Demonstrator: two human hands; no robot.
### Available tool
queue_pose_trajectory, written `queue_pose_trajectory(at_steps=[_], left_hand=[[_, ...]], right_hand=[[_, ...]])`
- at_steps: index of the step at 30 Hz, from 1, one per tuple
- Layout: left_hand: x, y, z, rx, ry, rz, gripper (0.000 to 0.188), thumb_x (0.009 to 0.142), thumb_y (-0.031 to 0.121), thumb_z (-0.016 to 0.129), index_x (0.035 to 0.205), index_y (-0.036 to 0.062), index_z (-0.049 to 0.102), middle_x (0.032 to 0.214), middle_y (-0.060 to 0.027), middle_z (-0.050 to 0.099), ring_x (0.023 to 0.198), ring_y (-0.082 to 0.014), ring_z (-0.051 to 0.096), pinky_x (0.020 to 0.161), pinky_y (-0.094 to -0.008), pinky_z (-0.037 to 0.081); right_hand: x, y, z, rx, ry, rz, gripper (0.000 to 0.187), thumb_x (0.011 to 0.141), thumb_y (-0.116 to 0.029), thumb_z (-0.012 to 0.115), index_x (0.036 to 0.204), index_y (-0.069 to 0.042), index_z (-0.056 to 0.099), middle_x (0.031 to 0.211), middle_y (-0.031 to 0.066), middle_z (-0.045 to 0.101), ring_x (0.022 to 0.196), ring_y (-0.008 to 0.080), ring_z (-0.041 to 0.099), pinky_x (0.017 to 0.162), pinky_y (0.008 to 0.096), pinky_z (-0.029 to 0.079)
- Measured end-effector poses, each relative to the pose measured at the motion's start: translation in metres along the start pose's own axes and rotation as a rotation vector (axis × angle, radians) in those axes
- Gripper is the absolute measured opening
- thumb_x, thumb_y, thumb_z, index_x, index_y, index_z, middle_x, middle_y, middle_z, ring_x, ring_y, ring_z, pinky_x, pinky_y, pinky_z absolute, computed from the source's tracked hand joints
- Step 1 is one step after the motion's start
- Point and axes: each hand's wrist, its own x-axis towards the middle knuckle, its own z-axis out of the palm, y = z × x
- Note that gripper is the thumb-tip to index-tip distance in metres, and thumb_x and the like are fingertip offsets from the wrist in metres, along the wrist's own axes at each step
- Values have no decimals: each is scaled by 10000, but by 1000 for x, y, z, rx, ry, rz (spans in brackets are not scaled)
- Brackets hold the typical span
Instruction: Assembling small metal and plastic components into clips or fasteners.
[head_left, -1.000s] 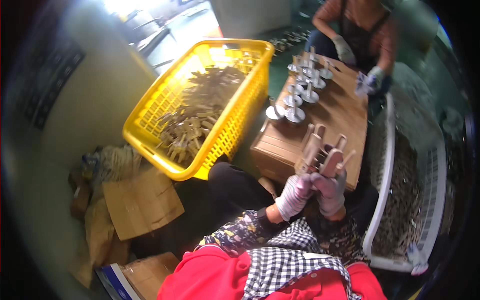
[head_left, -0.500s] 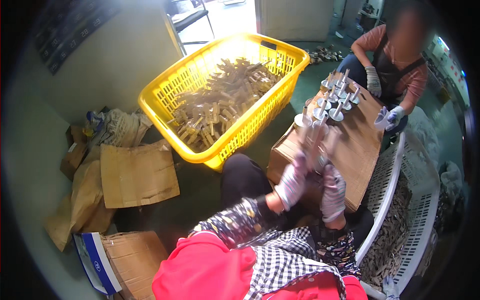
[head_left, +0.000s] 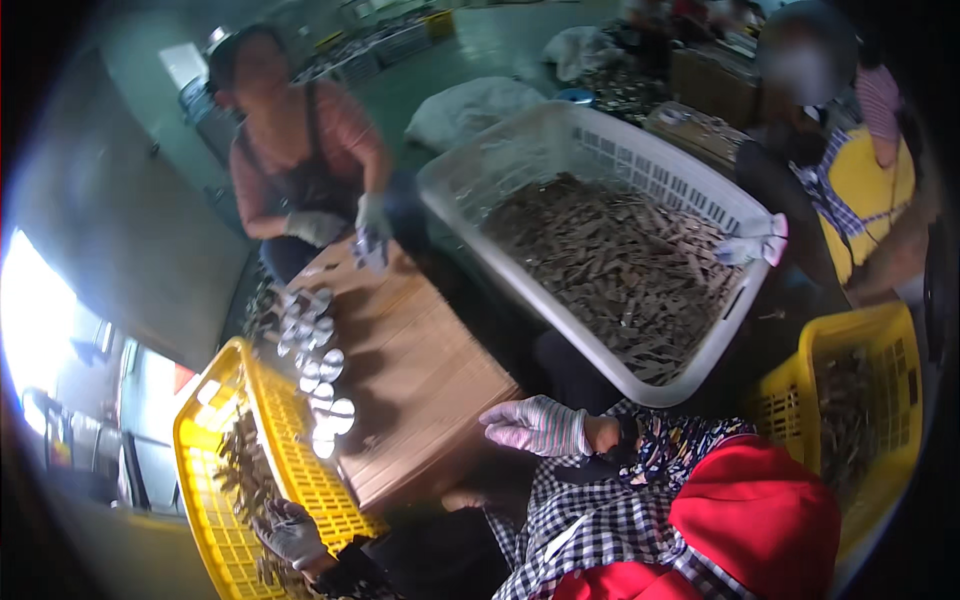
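Note:
My left hand (head_left: 290, 535), in a grey glove, reaches into the yellow basket (head_left: 310, 470) at the lower left, among slim metal parts (head_left: 240, 470). Its fingertips are hard to make out against them, so I cannot tell what they grip. My right hand (head_left: 535, 425), in a striped glove, is held by the near right corner of a cardboard box (head_left: 420, 350). Its fingers are stretched out, with nothing visible in them. Several shiny round metal discs with stems (head_left: 320, 370) stand grouped along the box's left side.
Across the box sits a co-worker (head_left: 310, 150) with gloved hands near its far end. A white basket (head_left: 600, 375) of flat metal strips stands to the right, a loose glove (head_left: 750, 245) on its rim. Another yellow basket (head_left: 800, 400) is at my right; other people work farther back.
My view has swung to the right. My hands, earlier together over the box's near end around blurred metal parts, are now apart: the left in the yellow basket, the right beside the box.

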Motion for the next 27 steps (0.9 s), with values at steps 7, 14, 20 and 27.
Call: queue_pose_trajectory(at_steps=[7,14,20,27], left_hand=[[0,-113,191,521,-310,-239,460,863,437,511,1192,115,493,763,42,532,573,-84,455,407,-220,360],[-31,-184,249,732,-234,-454,303,874,339,517,1068,107,535,561,54,376,448,-70,380,375,-201,284],[2,-251,248,517,-332,-538,382,924,368,431,1029,34,587,608,-11,480,473,-109,432,399,-232,321],[59,-252,225,569,-196,-456,671,899,571,278,1227,11,449,1087,-113,560,890,-253,549,786,-393,446]], right_hand=[[-24,-29,-55,-705,167,-70,426,822,-309,586,1129,-25,502,1006,129,609,926,307,587,817,381,464],[-104,5,-81,-984,217,139,637,771,-418,599,1231,-15,421,1169,186,497,1028,331,512,865,412,409],[-148,33,-85,-1213,386,22,749,747,-458,588,1304,-27,334,1207,218,434,975,373,492,826,461,397],[-146,33,-75,-1256,413,-30,688,789,-471,533,1286,-27,366,1188,213,455,962,370,500,810,458,412]])
